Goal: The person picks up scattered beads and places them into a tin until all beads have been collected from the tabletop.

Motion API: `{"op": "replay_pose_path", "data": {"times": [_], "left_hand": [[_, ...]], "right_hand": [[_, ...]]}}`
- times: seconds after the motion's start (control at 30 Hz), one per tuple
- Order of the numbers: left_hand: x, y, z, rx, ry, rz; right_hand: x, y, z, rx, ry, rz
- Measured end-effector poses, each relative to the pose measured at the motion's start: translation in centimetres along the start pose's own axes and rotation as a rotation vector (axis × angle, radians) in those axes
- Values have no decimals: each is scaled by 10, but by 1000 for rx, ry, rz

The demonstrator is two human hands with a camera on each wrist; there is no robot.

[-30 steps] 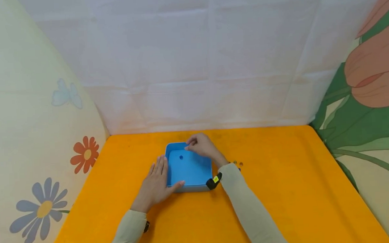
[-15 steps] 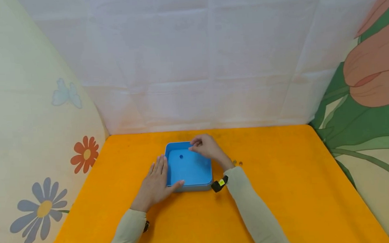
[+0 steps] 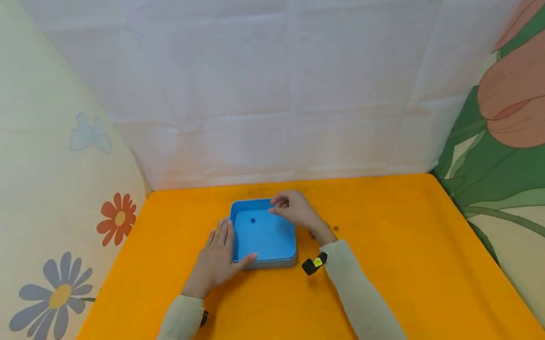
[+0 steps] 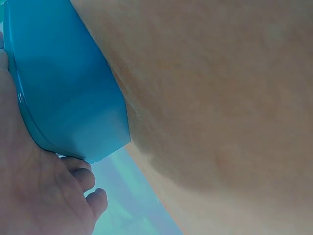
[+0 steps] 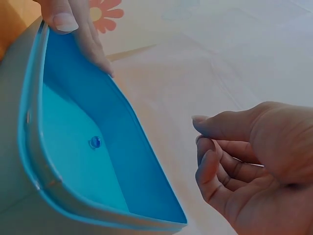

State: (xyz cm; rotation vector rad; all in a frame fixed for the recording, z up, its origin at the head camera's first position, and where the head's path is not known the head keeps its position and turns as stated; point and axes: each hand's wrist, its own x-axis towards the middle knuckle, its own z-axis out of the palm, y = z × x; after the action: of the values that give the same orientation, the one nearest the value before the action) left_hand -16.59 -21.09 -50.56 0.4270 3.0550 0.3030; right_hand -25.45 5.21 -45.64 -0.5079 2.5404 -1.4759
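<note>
So my left hand (image 3: 217, 256) is laid along the left side of a blue box (image 3: 262, 244), fingers pretty much straight and pointing away from me, with the thumb reaching over the near rim. No curl in that grip, just contact with the box.

My right hand (image 3: 294, 208) is up around the far right corner, apart from the rim. Fingers are bent, thumb tip right by the first finger. Can't make out anything between them, so honestly I can't tell if that grip has something pinched in it or not.

Inside the box there's one blue marble (image 3: 253, 220), sitting on the bottom toward the far left part. Out on the orange tabletop (image 3: 409, 265), right of the box, an amber-looking marble (image 3: 336, 229) lies just past my wrist, and a darker marble (image 3: 312, 235) is partly hidden behind it. I've got pale sleeves (image 3: 365, 298) on, plus a black strap (image 3: 309, 267) with a yellow-green square at the right wrist.
</note>
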Motion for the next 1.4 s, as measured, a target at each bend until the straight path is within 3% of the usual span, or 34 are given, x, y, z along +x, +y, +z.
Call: {"op": "replay_pose_path", "data": {"times": [0.37,0.8,1.4], "left_hand": [[1,-1,2,2,-4,-7],[1,0,2,-11,-2,1],[-1,1,0,-12,4,-4]], "right_hand": [[-19,9,-12,-5,62,25],[-38,22,-30,2,64,22],[-64,55,-58,-53,104,117]]}}
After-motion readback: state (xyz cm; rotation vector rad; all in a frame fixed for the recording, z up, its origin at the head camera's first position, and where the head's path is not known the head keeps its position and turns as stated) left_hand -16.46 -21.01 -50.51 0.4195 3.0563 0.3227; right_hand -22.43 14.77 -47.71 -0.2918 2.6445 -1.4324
